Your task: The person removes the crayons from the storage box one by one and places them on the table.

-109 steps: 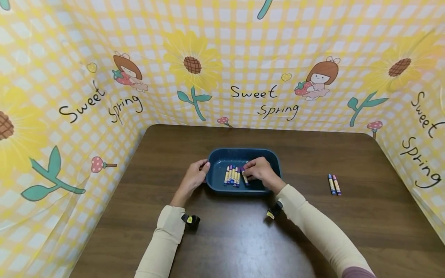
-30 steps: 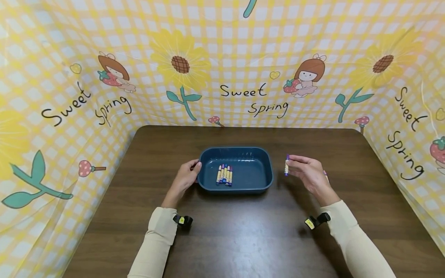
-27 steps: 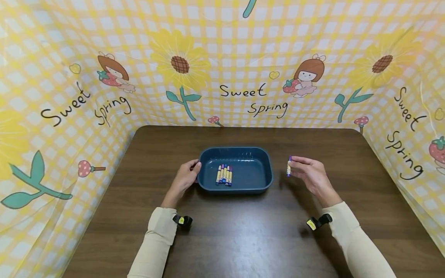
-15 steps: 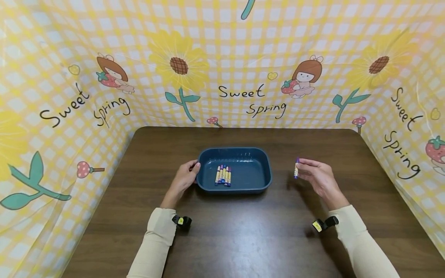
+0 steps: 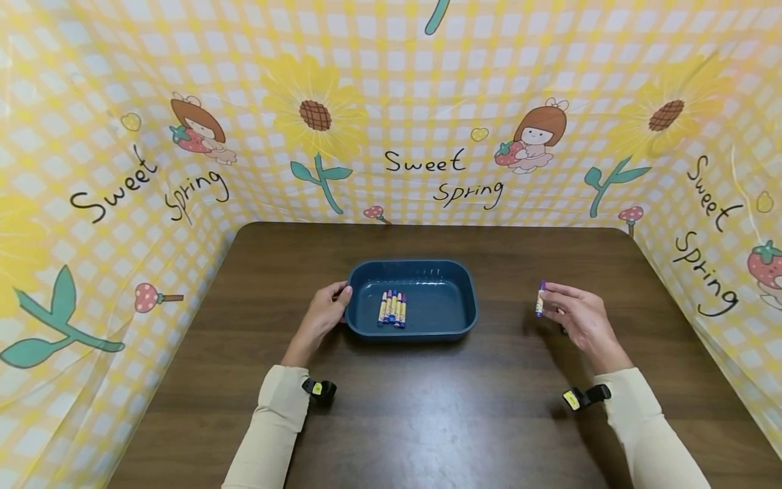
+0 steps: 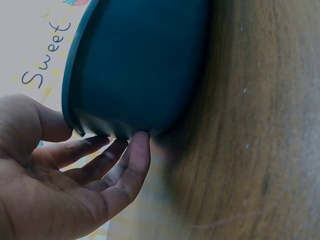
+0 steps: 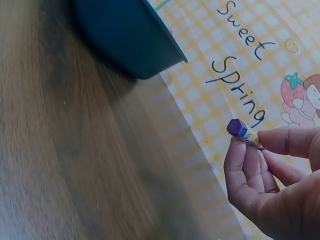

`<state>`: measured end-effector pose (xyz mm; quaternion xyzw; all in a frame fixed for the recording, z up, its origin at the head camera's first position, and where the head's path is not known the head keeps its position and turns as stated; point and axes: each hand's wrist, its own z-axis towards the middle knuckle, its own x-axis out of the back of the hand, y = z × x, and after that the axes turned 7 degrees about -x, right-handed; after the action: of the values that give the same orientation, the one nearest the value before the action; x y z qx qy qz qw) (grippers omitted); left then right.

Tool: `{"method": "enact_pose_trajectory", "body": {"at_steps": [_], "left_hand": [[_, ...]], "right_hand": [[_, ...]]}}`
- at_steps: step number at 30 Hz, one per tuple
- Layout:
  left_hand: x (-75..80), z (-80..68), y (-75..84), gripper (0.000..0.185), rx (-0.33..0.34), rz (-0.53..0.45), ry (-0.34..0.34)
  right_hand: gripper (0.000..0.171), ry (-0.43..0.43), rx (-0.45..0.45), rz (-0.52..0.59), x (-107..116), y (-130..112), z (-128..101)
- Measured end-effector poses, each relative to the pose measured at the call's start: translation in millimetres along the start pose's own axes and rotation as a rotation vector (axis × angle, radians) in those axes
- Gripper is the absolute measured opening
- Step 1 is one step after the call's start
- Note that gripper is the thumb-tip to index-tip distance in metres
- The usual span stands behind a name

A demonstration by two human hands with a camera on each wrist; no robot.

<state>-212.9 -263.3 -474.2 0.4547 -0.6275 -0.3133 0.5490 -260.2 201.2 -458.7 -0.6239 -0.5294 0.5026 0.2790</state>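
My left hand (image 5: 322,311) grips the left end of a dark blue rectangular tray (image 5: 421,335). In the left wrist view, the thumb lies at the rim and fingertips press the outer wall of the tray (image 6: 140,60). Several crayons (image 5: 392,309) in pale wrappers with blue and purple ends lie side by side in the tray's left half. Well right of the tray, my right hand (image 5: 583,318) pinches one crayon (image 5: 540,300) upright above the table. Its purple six-sided end shows in the right wrist view, where thumb and fingertips hold the crayon (image 7: 245,133).
The brown wooden table (image 5: 427,414) bears the tray. A small dark end of something (image 5: 564,330) peeks out beneath my right hand, the rest hidden. A yellow checked cloth (image 5: 415,88) with printed flowers walls in the back and sides.
My right hand has lifted a crayon out of the tray and carried it rightward, hiding where two crayons lay on the table. My left hand has kept its grip on the tray.
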Motion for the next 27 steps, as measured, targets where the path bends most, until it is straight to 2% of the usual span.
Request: {"method": "enact_pose_trajectory", "body": {"at_steps": [4,16,22,27], "left_hand": [[0.0,-0.6,-0.1,0.054,0.018,-0.002,-0.004],[-1.2,-0.6,-1.3,0.053,-0.008,-0.002,-0.004],[0.3,-1.0,1.1,0.052,-0.018,0.008,-0.002],[0.9,-1.4,2.8,0.053,0.008,0.010,-0.003]], "right_hand": [[0.024,0.012,-0.003,0.018,8.1,0.1,-1.1],[0.028,0.001,0.007,0.082,28.8,0.5,-1.5],[0.031,-0.009,0.016,0.093,39.3,0.6,-2.7],[0.031,0.011,0.010,0.068,49.8,-1.4,-3.7]]}}
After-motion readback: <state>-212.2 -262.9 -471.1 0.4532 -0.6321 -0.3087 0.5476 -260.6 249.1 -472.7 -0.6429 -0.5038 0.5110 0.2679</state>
